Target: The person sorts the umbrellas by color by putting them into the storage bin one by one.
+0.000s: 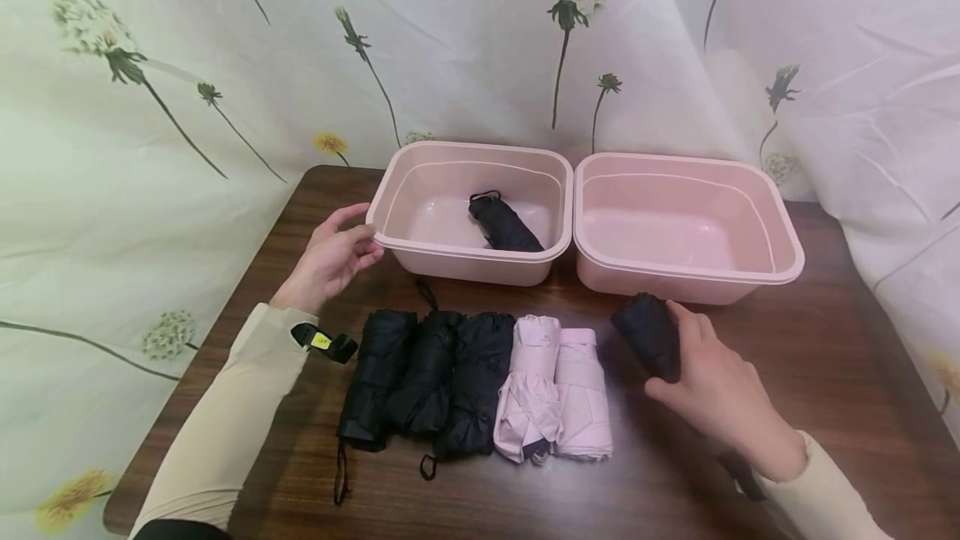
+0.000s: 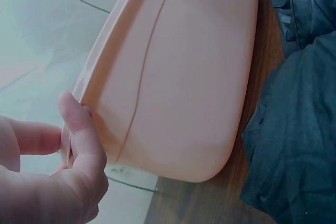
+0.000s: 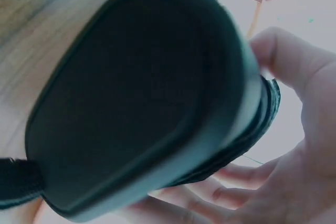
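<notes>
My left hand (image 1: 330, 261) pinches the rim of the left pink plastic bin (image 1: 465, 267) at its near left corner; in the left wrist view, thumb and finger (image 2: 86, 145) sit on either side of that rim. One black folded umbrella (image 1: 504, 223) lies inside this bin. My right hand (image 1: 720, 382) grips another black folded umbrella (image 1: 647, 336), held over the table just in front of the right pink bin (image 1: 690, 280). Its flat dark end (image 3: 131, 98) and strap fill much of the right wrist view. The right bin has nothing visible inside.
Side by side in front of the left bin lie three black folded umbrellas (image 1: 423, 382) and two pink folded umbrellas (image 1: 557, 390). The bins stand rim to rim at the back of the dark wooden table (image 1: 300, 473). A floral cloth (image 1: 465, 40) hangs behind.
</notes>
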The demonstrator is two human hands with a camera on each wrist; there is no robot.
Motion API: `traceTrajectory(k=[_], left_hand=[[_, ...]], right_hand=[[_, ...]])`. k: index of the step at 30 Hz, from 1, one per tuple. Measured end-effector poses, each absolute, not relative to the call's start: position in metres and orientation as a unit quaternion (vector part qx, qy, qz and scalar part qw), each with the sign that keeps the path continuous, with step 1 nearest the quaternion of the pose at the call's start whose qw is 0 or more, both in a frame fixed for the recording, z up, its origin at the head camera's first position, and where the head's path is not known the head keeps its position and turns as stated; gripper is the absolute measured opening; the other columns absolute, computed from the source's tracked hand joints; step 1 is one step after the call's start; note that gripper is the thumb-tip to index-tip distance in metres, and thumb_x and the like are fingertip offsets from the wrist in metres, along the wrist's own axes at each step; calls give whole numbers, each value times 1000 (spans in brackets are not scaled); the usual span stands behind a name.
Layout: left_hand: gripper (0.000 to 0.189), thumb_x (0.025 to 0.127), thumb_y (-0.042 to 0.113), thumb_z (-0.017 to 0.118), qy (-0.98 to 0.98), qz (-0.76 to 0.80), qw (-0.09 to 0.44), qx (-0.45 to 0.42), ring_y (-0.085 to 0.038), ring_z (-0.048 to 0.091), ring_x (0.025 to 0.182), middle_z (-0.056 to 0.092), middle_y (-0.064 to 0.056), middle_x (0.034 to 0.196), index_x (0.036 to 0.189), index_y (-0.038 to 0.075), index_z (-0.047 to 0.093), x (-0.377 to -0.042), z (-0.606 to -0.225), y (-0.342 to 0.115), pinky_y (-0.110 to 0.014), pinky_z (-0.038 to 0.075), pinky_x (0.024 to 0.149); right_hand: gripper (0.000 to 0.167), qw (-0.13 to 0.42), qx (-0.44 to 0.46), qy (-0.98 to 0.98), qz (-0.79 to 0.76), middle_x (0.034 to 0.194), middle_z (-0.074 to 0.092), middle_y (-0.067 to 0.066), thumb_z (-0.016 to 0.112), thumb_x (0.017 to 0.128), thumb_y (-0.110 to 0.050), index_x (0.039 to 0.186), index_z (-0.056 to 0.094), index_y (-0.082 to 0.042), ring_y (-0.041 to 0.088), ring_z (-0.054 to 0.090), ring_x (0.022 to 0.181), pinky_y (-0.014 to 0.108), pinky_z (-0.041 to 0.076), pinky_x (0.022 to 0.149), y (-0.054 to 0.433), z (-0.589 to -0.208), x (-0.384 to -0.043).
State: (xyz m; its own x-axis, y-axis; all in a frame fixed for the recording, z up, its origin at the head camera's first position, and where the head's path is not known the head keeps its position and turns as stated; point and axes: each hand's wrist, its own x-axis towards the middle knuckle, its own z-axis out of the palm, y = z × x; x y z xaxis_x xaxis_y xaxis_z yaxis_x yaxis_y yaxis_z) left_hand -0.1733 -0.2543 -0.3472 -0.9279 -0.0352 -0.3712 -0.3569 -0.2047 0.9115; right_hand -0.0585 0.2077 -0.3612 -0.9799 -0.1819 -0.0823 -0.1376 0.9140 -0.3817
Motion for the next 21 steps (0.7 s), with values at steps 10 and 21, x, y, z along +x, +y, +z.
traceTrajectory(k=[10, 21], left_hand=[[57, 98, 7, 52, 630, 752, 106, -162, -10, 61, 69, 45, -13, 113, 149, 17, 30, -173, -348, -255, -21, 58, 68], [56, 98, 6, 52, 631, 752, 100, -161, -10, 61, 67, 47, -12, 108, 149, 16, 30, -173, -348, -255, -21, 58, 67]], right_hand=[[80, -3, -107, 976, -188, 117, 51, 16, 77, 68, -28, 135, 41, -3, 34, 60, 87, 50, 47, 56, 210, -335, -57], [76, -102, -136, 969, -176, 113, 51, 14, 79, 63, -22, 132, 47, -14, 39, 59, 83, 47, 40, 43, 214, -310, -60]])
